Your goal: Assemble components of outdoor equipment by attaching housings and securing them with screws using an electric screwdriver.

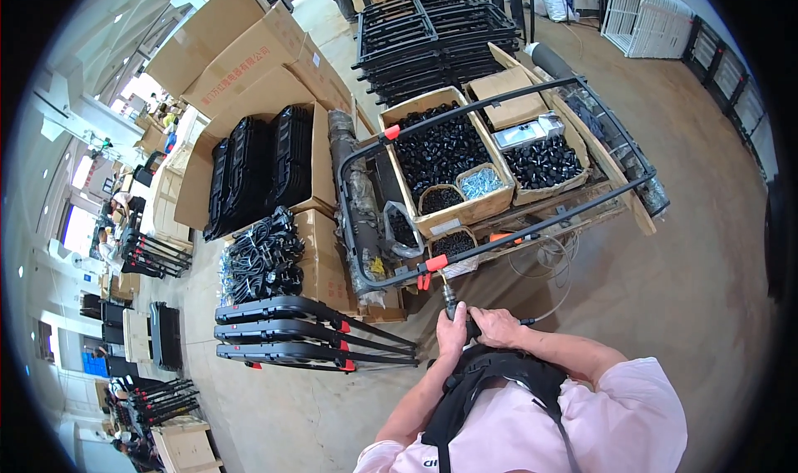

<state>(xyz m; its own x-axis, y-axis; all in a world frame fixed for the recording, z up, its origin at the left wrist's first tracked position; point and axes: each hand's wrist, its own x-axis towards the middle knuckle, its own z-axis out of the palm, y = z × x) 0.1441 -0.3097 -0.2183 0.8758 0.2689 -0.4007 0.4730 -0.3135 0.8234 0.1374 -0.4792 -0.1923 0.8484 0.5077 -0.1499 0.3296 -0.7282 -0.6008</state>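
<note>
Both of my hands are wrapped round a power screwdriver (450,297) close to my chest, its bit pointing away from me. My left hand (451,332) lies along the side of the tool, thumb forward. My right hand (496,327) closes round its rear, hiding much of the body; a thin hose (549,311) runs off to the right. The tip reaches a red clip (436,263) on the near bar of a black tubular frame (532,226); whether it touches a screw is too small to tell. Another red clip (392,132) sits on the frame's far left corner.
Under the frame stand a carton of black caps (440,145) with smaller boxes of screws (480,184), and another carton of black parts (544,161). Left are a large carton (320,161) of black panels, bundled cables (264,253) and stacked black frames (283,332). More frames (432,41) lie beyond.
</note>
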